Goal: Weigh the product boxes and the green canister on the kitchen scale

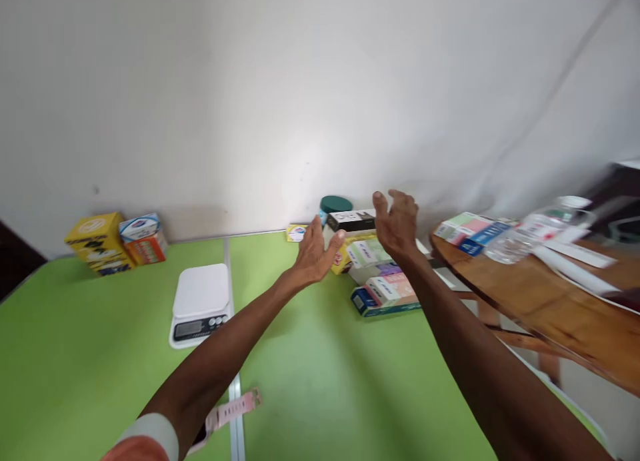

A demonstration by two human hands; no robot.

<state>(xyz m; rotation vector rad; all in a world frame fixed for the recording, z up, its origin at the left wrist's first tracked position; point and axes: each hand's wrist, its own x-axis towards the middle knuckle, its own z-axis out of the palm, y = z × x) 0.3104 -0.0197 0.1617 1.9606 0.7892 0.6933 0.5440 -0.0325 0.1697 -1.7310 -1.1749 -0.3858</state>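
Note:
Both my hands reach out over the far right part of the green table, one on each side of a black and white box (352, 220). My left hand (315, 253) has its fingers stretched out and thumb apart, holding nothing. Fingers loosely curved and spread, my right hand (397, 224) is raised in front of the boxes, also with nothing in it. Between and below the hands lie several stacked cartons, among them a pale green box (367, 253) and a pink and white box (393, 289). Behind them stands a jar with a dark green lid (336, 203).
A white digital scale (201, 301) sits on the green table (310, 381), left of centre. Yellow (100, 243) and orange-white (143, 239) boxes stand at the back left. A pink-strapped watch (233, 410) lies near my left forearm. The wooden table (545, 321) at right carries boxes and a plastic bottle (525, 234).

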